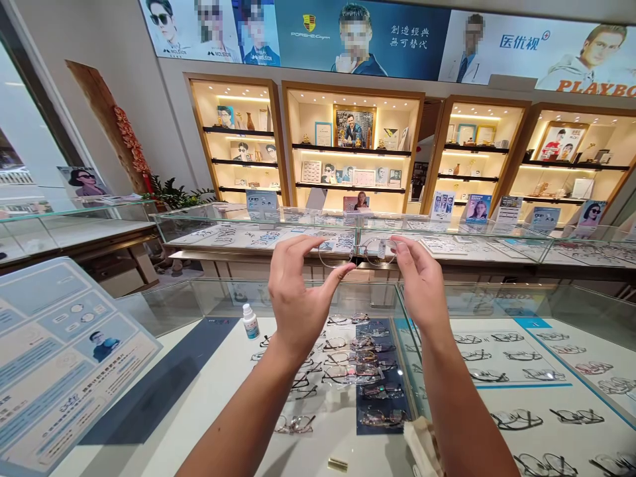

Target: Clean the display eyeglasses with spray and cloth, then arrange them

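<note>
A pair of thin-rimmed eyeglasses [368, 257] is held up in front of me, above the glass display case. My left hand [304, 285] grips its left side, thumb below the rim and fingers at the top. At the other end, the thumb and fingers of my right hand [420, 278] pinch the frame near the hinge. A small tag or sticker seems to show on the right lens. Beneath my hands, several eyeglasses [348, 358] lie in rows inside the case. A small white bottle [251, 322] stands to the left of them.
A light blue printed sign [64, 358] stands at the left. A beige cloth [421, 444] lies by my right forearm, near a small gold-coloured piece [337, 464]. Another long glass display case [278, 233] runs across behind, with lit shelves [352, 147] along the wall.
</note>
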`<state>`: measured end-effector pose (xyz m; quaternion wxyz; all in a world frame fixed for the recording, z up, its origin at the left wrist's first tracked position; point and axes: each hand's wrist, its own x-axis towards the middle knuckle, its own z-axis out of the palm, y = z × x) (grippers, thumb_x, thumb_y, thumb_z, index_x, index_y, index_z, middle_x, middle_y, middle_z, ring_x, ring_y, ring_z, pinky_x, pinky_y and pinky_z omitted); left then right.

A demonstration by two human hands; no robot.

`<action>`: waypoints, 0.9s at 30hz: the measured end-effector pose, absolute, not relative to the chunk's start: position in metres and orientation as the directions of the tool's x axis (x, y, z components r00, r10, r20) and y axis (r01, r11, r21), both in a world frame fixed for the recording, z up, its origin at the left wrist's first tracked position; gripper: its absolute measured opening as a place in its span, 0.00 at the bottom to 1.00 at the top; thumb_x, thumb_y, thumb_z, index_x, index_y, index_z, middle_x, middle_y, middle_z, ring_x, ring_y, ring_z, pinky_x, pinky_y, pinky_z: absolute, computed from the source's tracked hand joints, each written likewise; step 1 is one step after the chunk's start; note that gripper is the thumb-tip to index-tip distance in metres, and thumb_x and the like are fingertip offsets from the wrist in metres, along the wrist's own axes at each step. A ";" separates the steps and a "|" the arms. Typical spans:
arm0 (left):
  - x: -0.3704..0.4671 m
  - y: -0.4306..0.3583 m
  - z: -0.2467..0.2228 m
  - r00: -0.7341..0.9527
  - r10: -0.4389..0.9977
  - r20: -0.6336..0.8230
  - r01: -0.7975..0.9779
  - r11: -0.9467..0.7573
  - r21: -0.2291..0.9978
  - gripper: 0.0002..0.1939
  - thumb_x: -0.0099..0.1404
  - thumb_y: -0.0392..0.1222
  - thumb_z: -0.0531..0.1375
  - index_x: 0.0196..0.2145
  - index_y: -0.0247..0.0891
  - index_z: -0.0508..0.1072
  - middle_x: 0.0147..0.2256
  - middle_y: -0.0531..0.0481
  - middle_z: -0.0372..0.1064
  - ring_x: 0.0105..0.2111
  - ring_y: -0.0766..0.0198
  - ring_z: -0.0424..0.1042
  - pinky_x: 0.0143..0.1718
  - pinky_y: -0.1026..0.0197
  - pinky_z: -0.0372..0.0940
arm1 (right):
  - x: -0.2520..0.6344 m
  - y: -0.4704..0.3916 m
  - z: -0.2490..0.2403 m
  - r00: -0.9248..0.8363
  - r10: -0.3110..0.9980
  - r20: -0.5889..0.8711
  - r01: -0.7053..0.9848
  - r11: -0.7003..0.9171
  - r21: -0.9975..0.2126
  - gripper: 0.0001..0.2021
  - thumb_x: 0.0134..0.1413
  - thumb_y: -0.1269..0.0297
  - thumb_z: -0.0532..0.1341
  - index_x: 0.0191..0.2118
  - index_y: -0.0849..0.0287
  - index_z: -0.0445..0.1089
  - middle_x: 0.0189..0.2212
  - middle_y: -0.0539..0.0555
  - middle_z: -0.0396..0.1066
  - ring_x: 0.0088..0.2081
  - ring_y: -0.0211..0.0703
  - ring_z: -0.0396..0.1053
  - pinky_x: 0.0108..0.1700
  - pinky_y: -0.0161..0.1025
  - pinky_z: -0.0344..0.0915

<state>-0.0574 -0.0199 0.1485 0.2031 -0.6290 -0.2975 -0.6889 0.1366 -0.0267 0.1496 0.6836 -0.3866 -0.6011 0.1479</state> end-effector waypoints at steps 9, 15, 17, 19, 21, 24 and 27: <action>-0.059 -0.016 0.147 -0.135 0.111 0.985 0.605 -0.778 0.171 0.25 0.61 0.47 0.75 0.53 0.43 0.74 0.48 0.46 0.76 0.51 0.54 0.74 0.53 0.49 0.72 | 0.136 -0.032 0.152 0.219 0.715 0.664 0.154 0.646 -0.747 0.20 0.67 0.44 0.63 0.51 0.53 0.80 0.50 0.57 0.81 0.50 0.51 0.77 0.60 0.55 0.69; -0.061 -0.013 0.146 -0.150 0.151 0.977 0.578 -0.788 0.211 0.25 0.62 0.48 0.75 0.53 0.43 0.74 0.49 0.46 0.75 0.51 0.54 0.74 0.53 0.50 0.72 | 0.137 -0.030 0.153 0.169 0.735 0.657 0.047 0.660 -0.750 0.17 0.66 0.46 0.65 0.50 0.50 0.81 0.52 0.55 0.81 0.52 0.51 0.78 0.60 0.54 0.71; -0.061 -0.011 0.145 -0.150 0.178 0.973 0.567 -0.790 0.232 0.25 0.62 0.49 0.75 0.53 0.43 0.74 0.49 0.46 0.75 0.50 0.55 0.74 0.52 0.50 0.72 | 0.137 -0.030 0.153 0.119 0.743 0.658 -0.018 0.664 -0.747 0.16 0.67 0.47 0.64 0.50 0.49 0.81 0.52 0.54 0.81 0.55 0.51 0.77 0.63 0.54 0.70; -0.061 -0.009 0.144 -0.147 0.205 0.968 0.557 -0.791 0.253 0.24 0.62 0.50 0.74 0.53 0.43 0.74 0.49 0.46 0.75 0.50 0.55 0.74 0.52 0.50 0.72 | 0.136 -0.031 0.153 0.073 0.746 0.662 -0.073 0.666 -0.743 0.15 0.69 0.48 0.62 0.49 0.49 0.82 0.52 0.54 0.81 0.56 0.51 0.77 0.65 0.55 0.69; -0.060 -0.007 0.143 -0.149 0.233 0.961 0.544 -0.792 0.276 0.24 0.62 0.50 0.74 0.52 0.43 0.74 0.49 0.46 0.75 0.51 0.55 0.74 0.53 0.50 0.71 | 0.136 -0.032 0.153 0.046 0.748 0.662 -0.112 0.663 -0.740 0.15 0.71 0.49 0.61 0.48 0.49 0.82 0.52 0.54 0.82 0.56 0.50 0.77 0.65 0.55 0.69; -0.060 -0.005 0.142 -0.154 0.276 0.949 0.520 -0.794 0.315 0.24 0.62 0.51 0.74 0.52 0.43 0.74 0.49 0.46 0.75 0.51 0.54 0.75 0.54 0.49 0.71 | 0.135 -0.032 0.153 0.029 0.754 0.656 -0.145 0.653 -0.743 0.14 0.71 0.51 0.61 0.48 0.48 0.82 0.51 0.53 0.82 0.55 0.50 0.78 0.65 0.55 0.70; -0.061 -0.005 0.144 -0.138 0.316 0.939 0.524 -0.781 0.339 0.24 0.63 0.51 0.73 0.52 0.43 0.74 0.49 0.46 0.75 0.51 0.54 0.75 0.54 0.49 0.71 | 0.137 -0.031 0.154 0.058 0.746 0.663 -0.102 0.665 -0.740 0.12 0.70 0.52 0.62 0.49 0.48 0.81 0.52 0.53 0.81 0.57 0.50 0.76 0.65 0.55 0.69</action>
